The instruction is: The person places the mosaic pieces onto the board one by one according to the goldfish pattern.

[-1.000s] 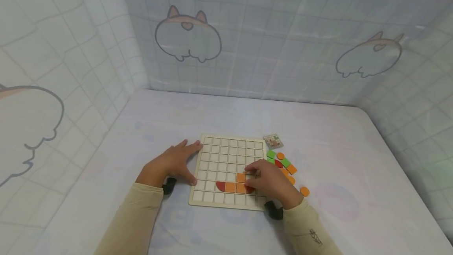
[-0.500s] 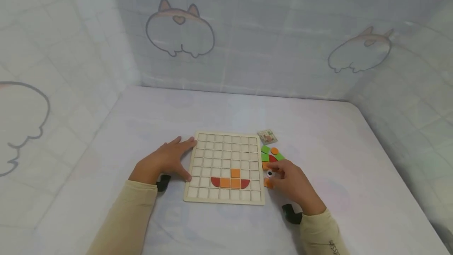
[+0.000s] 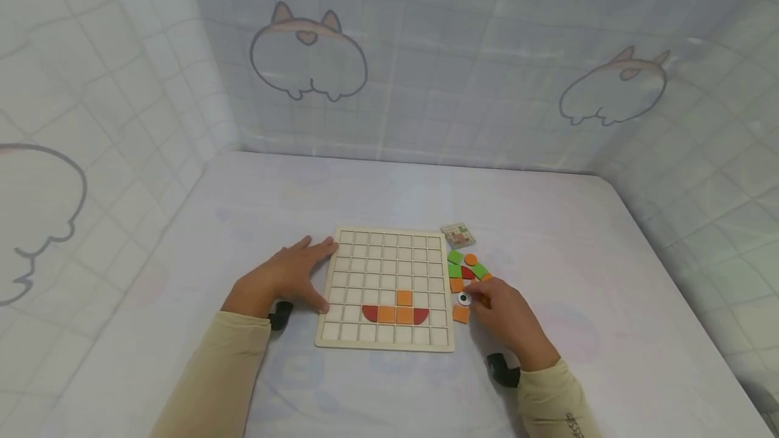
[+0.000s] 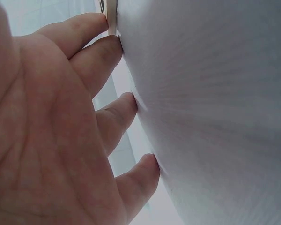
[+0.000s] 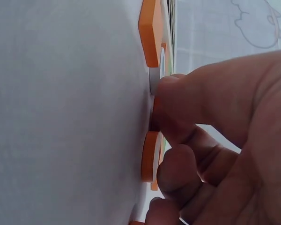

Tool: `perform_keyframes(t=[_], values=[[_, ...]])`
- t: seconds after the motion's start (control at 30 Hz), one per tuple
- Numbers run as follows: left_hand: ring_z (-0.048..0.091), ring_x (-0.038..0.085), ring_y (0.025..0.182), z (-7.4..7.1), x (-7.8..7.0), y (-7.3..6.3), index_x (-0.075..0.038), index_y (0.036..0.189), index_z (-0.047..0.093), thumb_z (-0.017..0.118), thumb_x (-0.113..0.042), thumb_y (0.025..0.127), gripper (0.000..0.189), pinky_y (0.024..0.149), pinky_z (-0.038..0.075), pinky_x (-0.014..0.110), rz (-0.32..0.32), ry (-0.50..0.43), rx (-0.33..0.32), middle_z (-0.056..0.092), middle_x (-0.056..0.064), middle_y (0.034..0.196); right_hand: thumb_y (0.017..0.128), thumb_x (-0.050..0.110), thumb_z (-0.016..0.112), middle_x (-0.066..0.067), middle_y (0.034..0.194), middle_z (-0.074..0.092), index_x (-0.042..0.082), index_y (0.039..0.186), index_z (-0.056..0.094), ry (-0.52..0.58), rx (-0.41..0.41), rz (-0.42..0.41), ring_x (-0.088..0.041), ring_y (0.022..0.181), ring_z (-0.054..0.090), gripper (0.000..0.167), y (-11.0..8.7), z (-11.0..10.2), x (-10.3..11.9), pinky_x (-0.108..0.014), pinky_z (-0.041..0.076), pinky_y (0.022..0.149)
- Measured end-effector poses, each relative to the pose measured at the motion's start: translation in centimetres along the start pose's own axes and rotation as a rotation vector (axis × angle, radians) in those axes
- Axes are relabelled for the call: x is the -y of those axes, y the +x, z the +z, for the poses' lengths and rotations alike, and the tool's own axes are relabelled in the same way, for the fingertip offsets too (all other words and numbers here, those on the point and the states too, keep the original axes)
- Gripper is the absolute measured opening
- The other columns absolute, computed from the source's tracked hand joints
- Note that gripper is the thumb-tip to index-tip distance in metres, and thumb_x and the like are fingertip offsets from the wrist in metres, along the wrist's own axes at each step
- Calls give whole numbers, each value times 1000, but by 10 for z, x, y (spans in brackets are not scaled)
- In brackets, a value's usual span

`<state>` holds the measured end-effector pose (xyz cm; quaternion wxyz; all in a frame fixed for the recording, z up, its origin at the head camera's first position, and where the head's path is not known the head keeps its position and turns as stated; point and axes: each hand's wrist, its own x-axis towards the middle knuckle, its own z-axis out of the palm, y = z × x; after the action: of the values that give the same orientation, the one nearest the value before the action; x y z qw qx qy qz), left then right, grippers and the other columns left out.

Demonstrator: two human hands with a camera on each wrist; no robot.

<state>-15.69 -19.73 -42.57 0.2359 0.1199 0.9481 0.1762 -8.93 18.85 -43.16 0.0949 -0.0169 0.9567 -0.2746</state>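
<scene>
A square wooden grid board (image 3: 385,346) lies in front of me. Its lower rows hold orange square tiles (image 3: 404,315) and a red quarter-round tile (image 3: 370,313) at either end. My left hand (image 3: 282,278) is spread along the board's left edge; thumb and index finger touch it. In the left wrist view, other fingertips rest on the table. My right hand (image 3: 505,313) is bent over loose pieces right of the board. Its thumb is by a white disc with a black dot (image 3: 464,298). An orange piece (image 5: 155,112) shows at the fingertips; whether they pinch it is unclear.
Loose green tiles (image 3: 454,270), an orange disc (image 3: 470,259), a red piece (image 3: 467,273) and a lone orange square (image 3: 460,315) lie right of the board. A small pattern card (image 3: 458,235) is behind them. Patterned cloth walls (image 3: 426,73) enclose the table.
My right hand has moved off the board, rightward to the loose pieces, where its fingers have drawn closer together. My left hand stays at the board's edge. The head view has shifted slightly.
</scene>
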Motion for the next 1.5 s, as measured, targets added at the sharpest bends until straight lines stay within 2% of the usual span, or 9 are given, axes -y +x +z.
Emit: perform_keyframes(t=[0.2,0.43,0.53,0.6,0.7,0.83,1.03,1.33,1.5], values=[[8,44,157,0,1,-1,-21,163,27,95,-50,61,126,121,13,71,-1,-6,3,20,8,171,89,7,68,-3,108,70,11,111,78,-37,-8,-2,-19,94,60,25,1,1,1,-40,55,85],[8,45,156,-1,2,-2,-23,163,26,95,-51,59,128,119,14,73,-16,-19,-3,19,9,171,85,8,70,-4,120,71,16,114,76,-36,32,-56,-40,139,49,31,7,6,-2,-55,46,110],[8,45,156,-1,1,-3,-23,163,26,95,-50,60,127,120,14,73,-19,-20,-3,19,9,171,84,8,70,-4,121,71,15,114,76,-43,36,-52,-42,143,45,31,9,6,-2,-56,44,111],[8,45,156,-1,1,-4,-23,163,27,95,-49,60,126,120,14,73,-23,-23,-3,19,9,171,83,6,68,-3,114,71,14,112,76,-54,33,-50,-39,140,49,31,9,6,-1,-53,48,108],[9,46,156,-2,-1,-5,-24,163,27,95,-50,60,126,119,15,74,-28,-27,-2,19,11,171,81,5,66,-1,106,68,12,111,76,-71,37,-33,-30,114,61,32,8,4,2,-42,54,92],[8,45,156,-4,-2,-6,-24,163,27,96,-50,59,127,120,14,72,-23,-30,-2,19,10,171,81,8,64,-2,105,65,11,112,76,-88,25,-20,-19,86,55,34,5,1,11,-33,49,74],[9,44,157,-3,-2,-5,-25,162,28,96,-49,59,126,121,13,70,-19,-26,-5,19,7,171,84,12,64,2,112,67,13,116,75,-25,32,-106,-18,105,61,34,3,9,42,-38,53,88],[11,44,156,0,1,-6,-26,162,28,96,-51,59,126,120,17,72,-40,-13,-12,21,7,170,88,16,68,4,105,67,14,112,77,-52,180,-394,-11,88,56,25,20,45,98,-31,54,83],[12,43,156,1,1,-6,-29,162,29,96,-52,59,125,119,18,72,-45,-16,-22,21,5,170,91,17,69,4,102,66,13,113,77,-39,186,-404,-11,87,57,23,28,57,112,-31,54,84]])
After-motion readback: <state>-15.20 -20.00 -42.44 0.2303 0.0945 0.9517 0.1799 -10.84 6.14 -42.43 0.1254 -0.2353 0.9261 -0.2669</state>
